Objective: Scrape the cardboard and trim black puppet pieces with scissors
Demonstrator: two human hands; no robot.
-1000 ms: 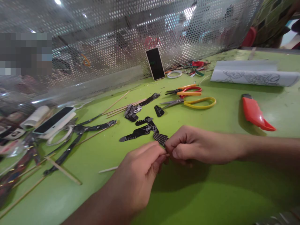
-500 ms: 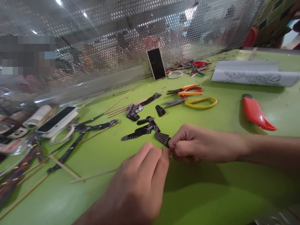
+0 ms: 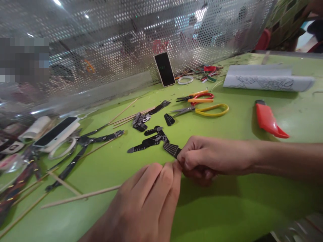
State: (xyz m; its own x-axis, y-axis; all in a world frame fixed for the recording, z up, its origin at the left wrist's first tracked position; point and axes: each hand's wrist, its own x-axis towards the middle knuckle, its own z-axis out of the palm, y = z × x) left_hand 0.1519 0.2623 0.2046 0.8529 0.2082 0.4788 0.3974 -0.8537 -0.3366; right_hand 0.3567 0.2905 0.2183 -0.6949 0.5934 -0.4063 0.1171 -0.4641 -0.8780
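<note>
My right hand is closed around the end of a black cut-out piece with pale stripes. Against its fingertips rest the bent, pressed-together fingers of my left hand. A thin wooden stick runs out from beneath my left hand to the left; how it is gripped is hidden. Just beyond the hands lie a black jointed cut-out figure part, a small black piece and a patterned black cut-out.
Yellow-handled scissors and orange-and-red-handled tools lie behind. A red cutter and rolled drawing paper are at right. A phone leans at the metal mesh. Black jointed strips lie left.
More of the stick shows left of my left hand, and its end has moved left. The camera view has shifted slightly. Both hands remain together by the striped piece.
</note>
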